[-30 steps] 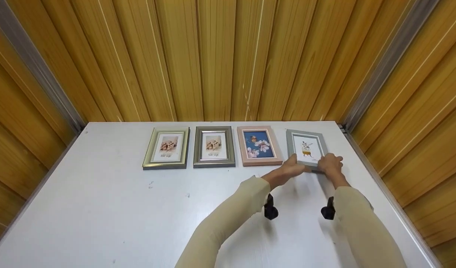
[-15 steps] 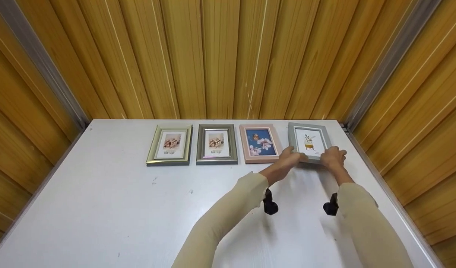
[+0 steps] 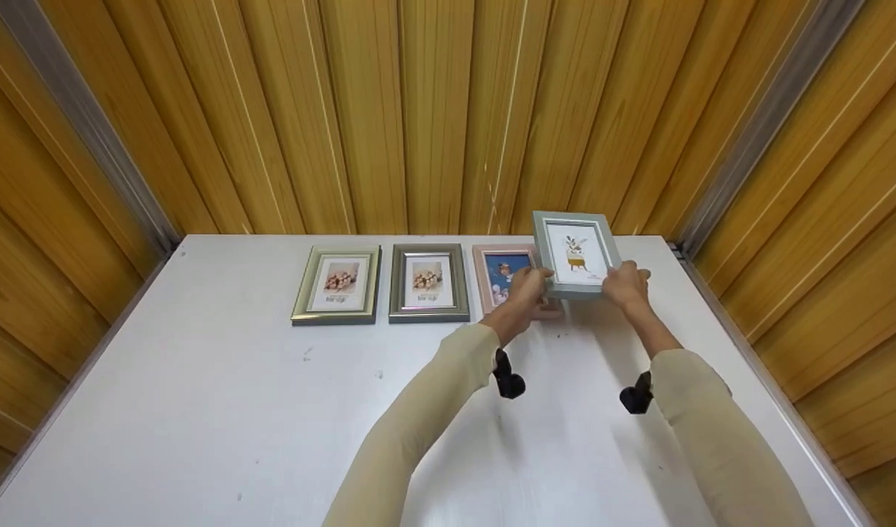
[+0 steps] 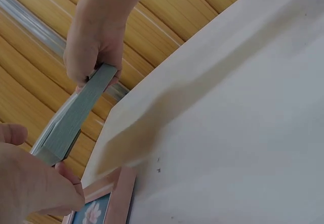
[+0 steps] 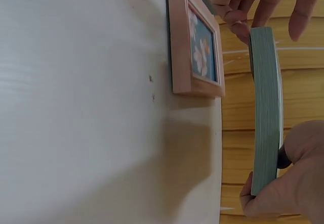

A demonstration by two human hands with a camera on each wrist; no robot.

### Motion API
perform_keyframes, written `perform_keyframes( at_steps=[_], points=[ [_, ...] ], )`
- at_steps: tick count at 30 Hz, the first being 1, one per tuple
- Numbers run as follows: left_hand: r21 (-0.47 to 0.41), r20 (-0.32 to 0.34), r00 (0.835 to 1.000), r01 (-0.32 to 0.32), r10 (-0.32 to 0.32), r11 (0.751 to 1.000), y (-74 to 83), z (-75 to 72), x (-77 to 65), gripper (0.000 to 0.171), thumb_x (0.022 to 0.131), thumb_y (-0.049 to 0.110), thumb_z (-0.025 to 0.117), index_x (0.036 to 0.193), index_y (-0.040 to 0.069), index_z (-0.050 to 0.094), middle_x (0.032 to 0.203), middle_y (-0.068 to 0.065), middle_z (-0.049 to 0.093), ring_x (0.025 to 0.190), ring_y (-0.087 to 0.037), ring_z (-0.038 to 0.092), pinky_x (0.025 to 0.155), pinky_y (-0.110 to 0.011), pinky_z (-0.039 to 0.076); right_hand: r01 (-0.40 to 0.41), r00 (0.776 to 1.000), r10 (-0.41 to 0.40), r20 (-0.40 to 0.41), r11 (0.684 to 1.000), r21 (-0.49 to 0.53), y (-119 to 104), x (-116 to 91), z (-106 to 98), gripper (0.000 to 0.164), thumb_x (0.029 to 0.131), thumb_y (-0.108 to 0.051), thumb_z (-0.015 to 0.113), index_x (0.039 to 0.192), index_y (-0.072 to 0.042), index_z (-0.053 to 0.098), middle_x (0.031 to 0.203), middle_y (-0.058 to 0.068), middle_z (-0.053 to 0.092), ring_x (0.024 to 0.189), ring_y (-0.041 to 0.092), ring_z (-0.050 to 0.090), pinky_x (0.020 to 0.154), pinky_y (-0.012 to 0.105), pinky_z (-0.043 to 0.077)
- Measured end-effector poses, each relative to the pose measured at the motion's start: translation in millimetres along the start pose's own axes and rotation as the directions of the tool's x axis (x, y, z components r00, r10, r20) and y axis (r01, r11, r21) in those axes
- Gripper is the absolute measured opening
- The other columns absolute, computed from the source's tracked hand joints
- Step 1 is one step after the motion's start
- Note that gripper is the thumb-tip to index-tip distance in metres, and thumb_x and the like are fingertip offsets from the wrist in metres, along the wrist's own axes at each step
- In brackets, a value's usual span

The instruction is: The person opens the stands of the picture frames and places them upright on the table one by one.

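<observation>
A grey-green picture frame [image 3: 578, 256] with a potted-plant picture is held up off the white table, tilted, between both hands. My right hand [image 3: 626, 284] grips its lower right corner, thumb in front and fingers behind, as the right wrist view shows. At the lower left corner, my left hand [image 3: 526, 293] has curled fingers under the frame; its thumb [image 4: 12, 133] stands a little off the front in the left wrist view. A pink picture frame [image 3: 480, 272] with a blossom picture lies just beneath, partly hidden by the left hand and the raised frame.
Left of the pink frame, a dark grey-bronze picture frame [image 3: 459, 293] and a gold-green picture frame [image 3: 301, 289] lie in the same row on the white table [image 3: 236, 410]. Wood-grained panel walls [image 3: 433, 110] stand behind and at both sides.
Both hands have lifted the grey-green frame off the table's right end and moved it up and left, beside and partly over the pink frame. The other frames lie as before.
</observation>
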State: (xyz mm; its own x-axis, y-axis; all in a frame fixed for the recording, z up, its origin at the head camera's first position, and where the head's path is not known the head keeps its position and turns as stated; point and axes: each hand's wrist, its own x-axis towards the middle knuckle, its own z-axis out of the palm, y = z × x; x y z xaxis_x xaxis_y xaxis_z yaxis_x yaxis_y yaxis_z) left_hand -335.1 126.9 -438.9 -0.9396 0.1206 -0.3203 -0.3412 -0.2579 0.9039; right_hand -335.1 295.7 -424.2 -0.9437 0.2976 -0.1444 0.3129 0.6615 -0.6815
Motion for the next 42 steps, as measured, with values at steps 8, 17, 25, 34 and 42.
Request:
perform_keyframes(
  at_steps=[8,17,25,34,42],
  points=[
    [0.111,-0.061,0.995,-0.075,0.083,0.991,11.1,-35.7,8.7,0.048,0.100,0.023,0.054,0.145,0.006,0.051,0.091,-0.001,0.056,0.075,-0.012,0.047,0.084,-0.037,0.049,0.115,0.989,-0.123,0.087,0.989,0.092,-26,-4,14,0.054,0.107,-0.013,0.032,0.149,0.021,0.026,0.150,0.040,0.038,0.141,0.046,0.039,0.122,0.054,0.032],
    [0.226,-0.002,0.996,-0.089,0.092,0.970,18.8,-72.1,12.4,0.036,0.103,0.018,0.051,0.135,0.004,0.050,0.091,0.000,0.048,0.074,-0.011,0.045,0.071,-0.027,0.042,0.071,0.937,-0.115,0.329,0.987,0.143,-32,-5,15,0.064,0.108,-0.021,0.042,0.152,0.019,0.021,0.147,0.032,0.042,0.125,0.029,0.049,0.114,0.043,0.044],
    [0.373,0.165,0.986,-0.082,0.022,0.924,24.3,-123.8,0.0,0.039,0.104,0.019,0.054,0.139,0.005,0.046,0.105,-0.005,0.054,0.089,-0.018,0.055,0.096,-0.040,0.050,0.004,0.875,-0.111,0.472,0.975,0.221,-33,-11,22,0.080,0.101,-0.022,0.063,0.156,0.011,0.017,0.145,0.023,0.043,0.125,0.027,0.051,0.114,0.048,0.046],
    [0.422,0.194,0.981,-0.102,0.020,0.901,29.8,-157.4,-20.2,0.035,0.101,0.017,0.058,0.132,0.006,0.046,0.112,-0.006,0.055,0.095,-0.015,0.055,0.088,-0.032,0.047,0.014,0.836,-0.142,0.530,0.971,0.239,-44,-15,35,0.077,0.103,-0.029,0.060,0.162,-0.003,0.018,0.146,0.021,0.043,0.118,0.025,0.057,0.111,0.047,0.049],
    [0.392,0.220,0.975,-0.121,0.035,0.912,36.7,-173.5,-32.8,0.027,0.099,0.014,0.063,0.119,0.009,0.045,0.106,-0.002,0.048,0.094,-0.014,0.053,0.090,-0.033,0.051,-0.016,0.805,-0.166,0.570,0.954,0.300,-50,-17,42,0.064,0.108,-0.020,0.049,0.162,-0.001,0.019,0.154,0.023,0.042,0.126,0.025,0.056,0.110,0.046,0.050]
  ],
)
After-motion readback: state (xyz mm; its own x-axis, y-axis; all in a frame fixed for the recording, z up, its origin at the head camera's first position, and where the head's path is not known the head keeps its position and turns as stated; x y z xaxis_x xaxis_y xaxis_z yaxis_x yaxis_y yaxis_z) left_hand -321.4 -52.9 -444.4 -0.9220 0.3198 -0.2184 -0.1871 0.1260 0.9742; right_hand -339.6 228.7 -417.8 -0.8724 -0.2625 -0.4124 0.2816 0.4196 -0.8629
